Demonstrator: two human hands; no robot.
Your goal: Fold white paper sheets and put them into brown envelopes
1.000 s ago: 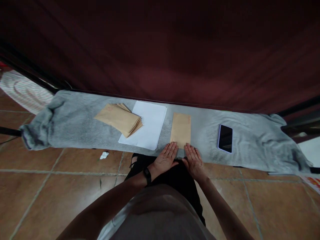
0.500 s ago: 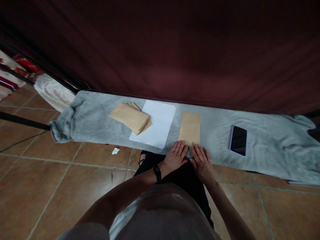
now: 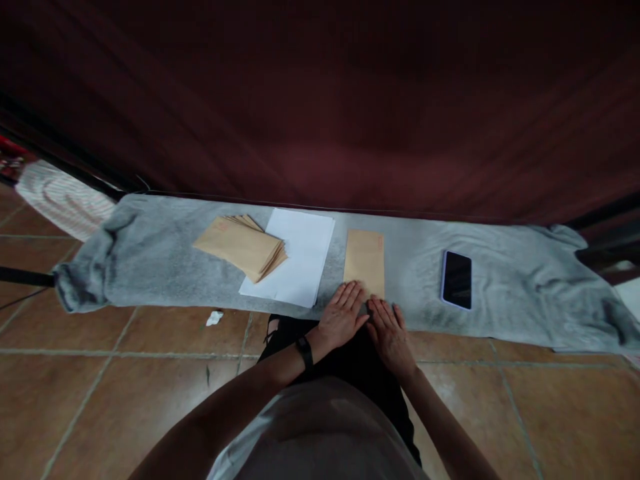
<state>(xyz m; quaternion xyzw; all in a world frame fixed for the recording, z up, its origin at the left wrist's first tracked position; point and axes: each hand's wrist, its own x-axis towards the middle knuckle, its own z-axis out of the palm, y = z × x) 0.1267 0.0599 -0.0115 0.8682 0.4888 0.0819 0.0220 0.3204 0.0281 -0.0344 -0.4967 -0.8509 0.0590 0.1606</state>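
Little has changed since half a second ago: our head has swung a touch and both hands have stayed at the near end of the brown envelope [image 3: 365, 261], the right one drawn in slightly.

The envelope lies flat on the grey cloth [image 3: 160, 267] covering the surface, at 12 o'clock from our hands. The stack of envelopes [image 3: 241, 245] and the white sheets [image 3: 300, 260] sit out at 10 o'clock, and the phone [image 3: 457, 279] at 2 o'clock.

We judge this is a pressing step. It's best done with even weight through flat fingers, smoothing along the near edge so the soft cloth doesn't let the paper buckle.

Our left hand [image 3: 341, 315] is spread flat, palm down, gripping nothing, with its fingertips on the near left corner. Our right hand [image 3: 389, 333] lies the same way, its fingertips at the near edge and its thumb beside the left's. Both wrists are low.
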